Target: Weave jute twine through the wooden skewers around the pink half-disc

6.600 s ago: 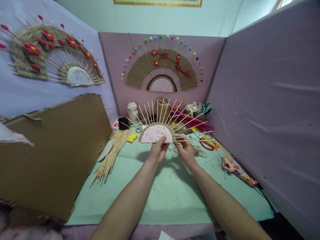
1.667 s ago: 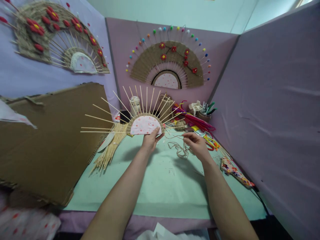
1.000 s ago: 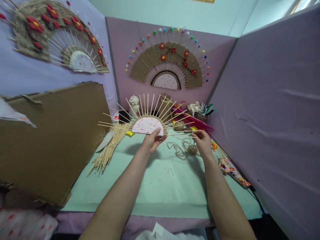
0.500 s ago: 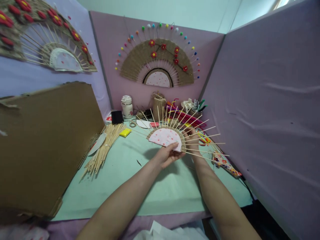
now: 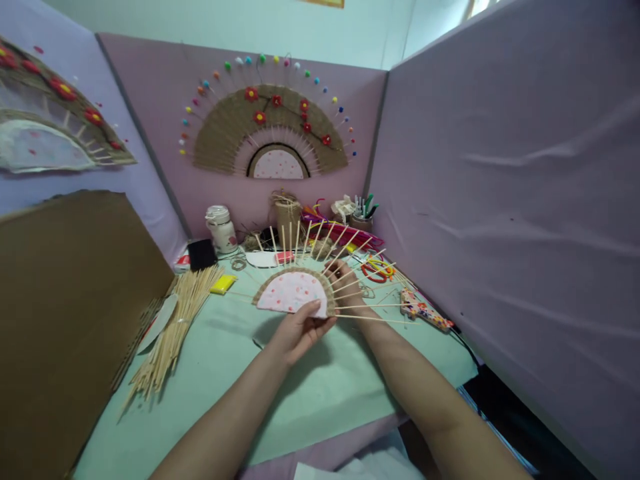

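My left hand (image 5: 303, 330) pinches the lower right corner of a half-round fan (image 5: 290, 293), thumb on the front and fingers underneath. White cloth with small pink-red spots covers its middle, edged by a woven brown twine band (image 5: 329, 291). Thin wooden sticks (image 5: 357, 268) spread out from that band. Behind the right-hand sticks, my right hand (image 5: 345, 285) is closed with bent fingers. What those fingers hold, if anything, is partly hidden by the sticks. The fan is held tilted above the green tabletop (image 5: 220, 373).
To the left lie a bundle of sticks (image 5: 175, 333), a yellow packet (image 5: 223, 284) and a cardboard sheet (image 5: 75, 313). A white jar (image 5: 221, 230) and twine-wrapped holder (image 5: 287, 223) stand behind. Scissors (image 5: 374, 272) and a floral glue gun (image 5: 425, 310) are right. A finished fan (image 5: 225, 137) hangs behind.
The view has turned to the right, so the scene sits further left. My left hand keeps its hold on the fan, and my right hand stays behind the sticks.
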The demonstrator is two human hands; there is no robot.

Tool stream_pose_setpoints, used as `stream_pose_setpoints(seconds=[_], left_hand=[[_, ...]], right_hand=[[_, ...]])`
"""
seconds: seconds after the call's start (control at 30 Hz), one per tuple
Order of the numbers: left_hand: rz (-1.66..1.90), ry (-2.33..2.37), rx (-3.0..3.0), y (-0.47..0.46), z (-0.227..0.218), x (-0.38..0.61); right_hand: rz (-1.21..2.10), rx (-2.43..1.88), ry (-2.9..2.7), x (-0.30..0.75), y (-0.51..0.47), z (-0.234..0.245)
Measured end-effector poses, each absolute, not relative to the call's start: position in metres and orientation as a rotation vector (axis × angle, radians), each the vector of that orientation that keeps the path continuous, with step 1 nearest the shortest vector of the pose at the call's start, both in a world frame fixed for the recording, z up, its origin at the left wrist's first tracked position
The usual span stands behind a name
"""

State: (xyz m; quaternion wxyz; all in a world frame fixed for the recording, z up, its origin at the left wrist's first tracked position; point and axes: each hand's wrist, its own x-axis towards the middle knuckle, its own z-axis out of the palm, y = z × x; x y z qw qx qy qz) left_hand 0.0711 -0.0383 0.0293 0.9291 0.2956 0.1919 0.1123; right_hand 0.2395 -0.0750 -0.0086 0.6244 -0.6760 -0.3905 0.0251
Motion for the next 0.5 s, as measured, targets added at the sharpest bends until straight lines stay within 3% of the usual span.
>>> stream_pose_setpoints(seconds=[0.23,0.5], left_hand=[[0.364,0.550,0.619,-0.014,0.026,0.040],[0.445,0.624,0.504,-0.008,0.007,0.047]], right_hand=[[-0.101,-1.743,-1.116,0.249,-0.071,-0.020],[-0.264,-1.852,-0.690,0.300,-0.097,-0.014]])
